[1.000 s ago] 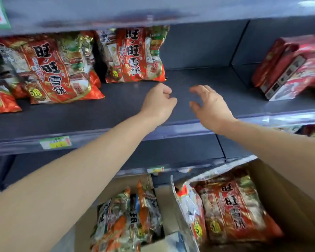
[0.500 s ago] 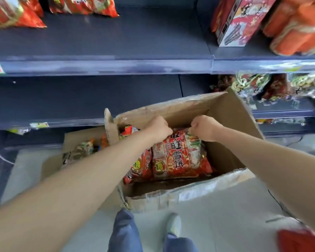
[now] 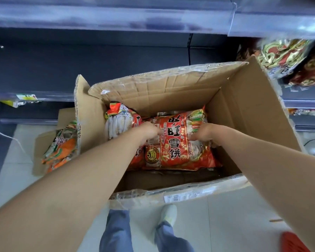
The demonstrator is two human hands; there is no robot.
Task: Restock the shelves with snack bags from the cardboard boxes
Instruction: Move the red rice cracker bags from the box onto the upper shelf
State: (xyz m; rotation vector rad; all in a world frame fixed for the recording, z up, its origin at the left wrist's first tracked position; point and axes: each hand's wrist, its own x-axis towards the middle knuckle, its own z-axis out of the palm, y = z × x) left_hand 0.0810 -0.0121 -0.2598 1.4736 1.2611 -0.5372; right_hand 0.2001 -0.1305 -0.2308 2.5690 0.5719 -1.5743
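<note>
A big open cardboard box [image 3: 247, 113] stands on the floor below the shelves. Inside it lies a red snack bag [image 3: 175, 148] with white characters and a "5" badge. My left hand [image 3: 149, 130] grips the bag's left upper side. My right hand [image 3: 201, 132] grips its right upper side. More bags [image 3: 119, 120] lean against the box's left wall. The dark shelf [image 3: 80, 70] behind the box looks bare.
A smaller open box [image 3: 42, 142] with orange and green snack bags [image 3: 62, 150] sits on the floor at the left. Gold and red bags [image 3: 287, 57] fill the shelf at the right. My legs and a shoe [image 3: 168, 213] stand just before the big box.
Both hands left the upper shelf, dropped into the big box and closed on the red snack bag. The view has tilted down and come closer to the box.
</note>
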